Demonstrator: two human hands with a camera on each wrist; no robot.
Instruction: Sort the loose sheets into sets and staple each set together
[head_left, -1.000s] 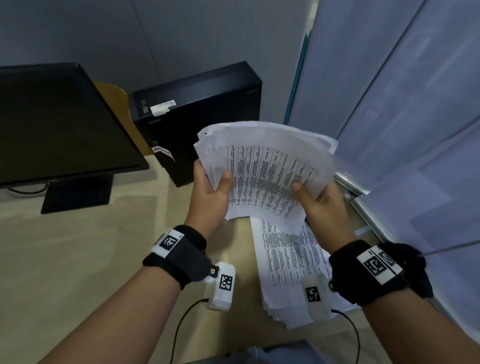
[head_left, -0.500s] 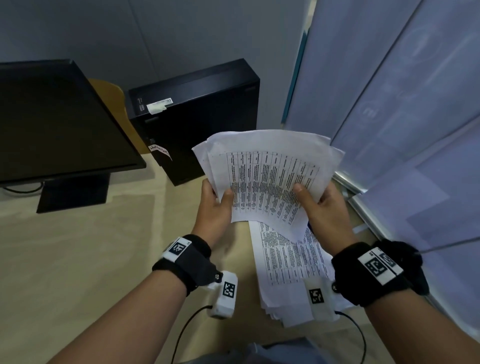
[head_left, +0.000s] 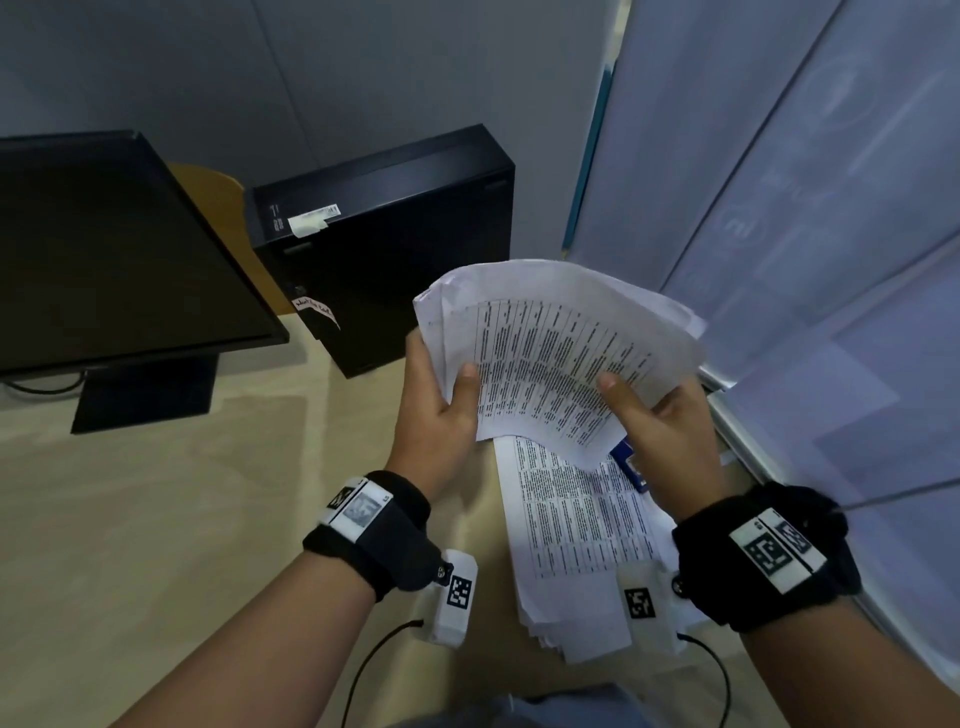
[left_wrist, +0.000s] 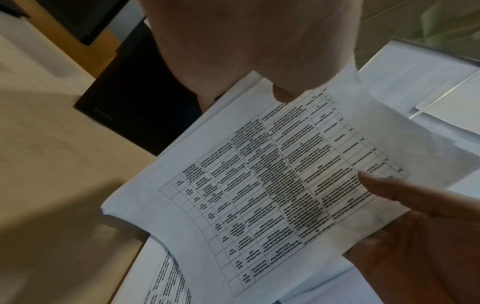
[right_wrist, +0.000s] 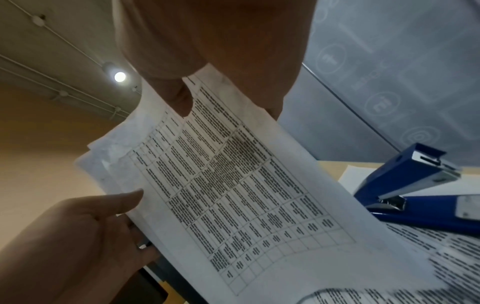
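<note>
Head view: left hand (head_left: 441, 415) and right hand (head_left: 670, 441) each clamp a grip on the sheaf of sheets (head_left: 561, 353) — thumbs on top — above the stack (head_left: 571, 519) and blue stapler (right_wrist: 415, 185) on the surface (head_left: 156, 519).

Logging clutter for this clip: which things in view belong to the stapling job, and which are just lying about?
Job:
- sheaf of white printed sheets, held in the grip of left hand and right hand
- stack of white printed sheets on the desk
- blue metal stapler, lying on that stack

Lying about:
- black flat monitor
- black computer case
</note>
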